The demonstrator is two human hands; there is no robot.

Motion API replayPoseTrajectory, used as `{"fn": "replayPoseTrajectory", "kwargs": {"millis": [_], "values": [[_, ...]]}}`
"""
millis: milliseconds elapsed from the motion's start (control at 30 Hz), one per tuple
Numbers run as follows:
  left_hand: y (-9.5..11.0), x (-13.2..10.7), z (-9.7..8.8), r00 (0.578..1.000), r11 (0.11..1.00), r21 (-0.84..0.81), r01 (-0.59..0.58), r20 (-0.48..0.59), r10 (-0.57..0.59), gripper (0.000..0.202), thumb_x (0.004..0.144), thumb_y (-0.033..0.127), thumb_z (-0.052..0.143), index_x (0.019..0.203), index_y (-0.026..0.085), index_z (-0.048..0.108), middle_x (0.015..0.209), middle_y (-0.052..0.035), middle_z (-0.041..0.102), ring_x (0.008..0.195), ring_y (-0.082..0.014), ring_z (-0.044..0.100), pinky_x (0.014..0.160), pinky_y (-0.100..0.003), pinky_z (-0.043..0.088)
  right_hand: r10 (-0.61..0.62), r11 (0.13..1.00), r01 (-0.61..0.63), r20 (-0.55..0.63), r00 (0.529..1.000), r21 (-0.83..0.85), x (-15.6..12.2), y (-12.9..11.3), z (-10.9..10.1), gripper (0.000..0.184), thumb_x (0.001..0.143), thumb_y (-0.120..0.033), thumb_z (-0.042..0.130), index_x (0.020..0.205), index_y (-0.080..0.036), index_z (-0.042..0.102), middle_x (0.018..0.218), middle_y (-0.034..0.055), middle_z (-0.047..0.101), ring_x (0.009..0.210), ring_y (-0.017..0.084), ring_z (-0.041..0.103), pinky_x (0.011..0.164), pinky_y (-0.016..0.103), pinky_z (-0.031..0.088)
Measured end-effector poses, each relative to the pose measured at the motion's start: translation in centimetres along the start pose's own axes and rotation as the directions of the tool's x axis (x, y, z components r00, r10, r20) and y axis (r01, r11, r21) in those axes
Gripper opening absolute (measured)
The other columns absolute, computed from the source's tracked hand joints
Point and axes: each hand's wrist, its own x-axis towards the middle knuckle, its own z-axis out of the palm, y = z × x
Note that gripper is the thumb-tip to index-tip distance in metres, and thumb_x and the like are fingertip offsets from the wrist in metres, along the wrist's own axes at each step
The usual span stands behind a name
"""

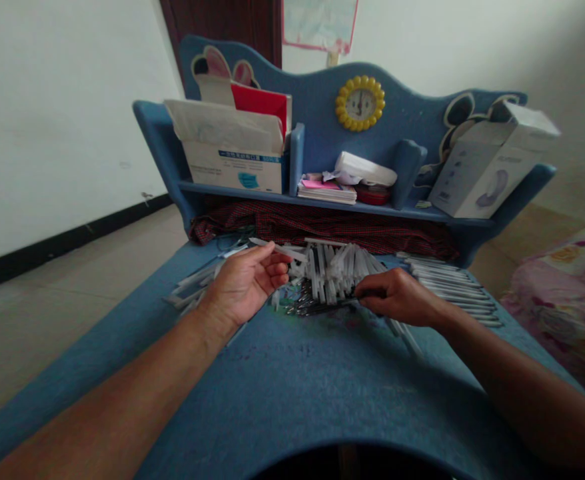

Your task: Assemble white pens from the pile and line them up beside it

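Note:
Between the thumb and fingers of my left hand (pixel 242 280) lies a slim translucent pen barrel (pixel 293 254), pointing to the right. My right hand (pixel 400 298) is closed at the right edge of a heap of clear plastic pen caps (pixel 330 270); whatever its fingers pinch is hidden. Dark slender pieces with shiny tips (pixel 305 305), like pen refills, lie in front of the heap. Beyond my right hand, several pens (pixel 452 290) are lined up side by side. More translucent barrels (pixel 190 288) lie to the left, partly behind my left hand.
The blue desk (pixel 282 393) has a raised shelf at its back. On it stand a mask box (pixel 232 167), some papers (pixel 325 192), a white case (pixel 367 169) and a white carton (pixel 487 167). Checked dark cloth (pixel 322 223) is bunched underneath. A yellow-rimmed clock (pixel 360 103) hangs above.

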Motion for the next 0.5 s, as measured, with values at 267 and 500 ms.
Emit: {"fn": "replayPoseTrajectory", "kwargs": {"millis": [267, 500], "values": [[-1.6, 0.1, -0.2, 0.997, 0.998, 0.047, 0.043, 0.062, -0.046, 0.017, 0.084, 0.012, 0.052, 0.071, 0.010, 0.063, 0.065, -0.0077, 0.067, 0.046, -0.0099, 0.058, 0.044, -0.020, 0.051, 0.055, 0.326, -0.006, -0.012, 0.998, 0.945, 0.2, -0.2, 1.7, 0.020, 0.067, -0.026, 0.071, 0.082, -0.014, 0.064, 0.064, 0.0027, 0.069, 0.047, 0.012, 0.061, 0.042, 0.020, 0.043], [-2.8, -0.5, 0.3, 0.987, 0.991, 0.082, 0.107, 0.114, -0.116, 0.015, 0.085, 0.010, 0.051, 0.074, 0.010, 0.062, 0.065, -0.0071, 0.067, 0.046, -0.0104, 0.058, 0.043, -0.021, 0.050, 0.006, 0.137, -0.022, 0.022, 1.000, 0.990, 0.4, -0.3, 2.9, 0.017, 0.070, -0.023, 0.069, 0.083, -0.015, 0.062, 0.063, 0.0014, 0.069, 0.047, 0.012, 0.062, 0.044, 0.021, 0.046]]}}
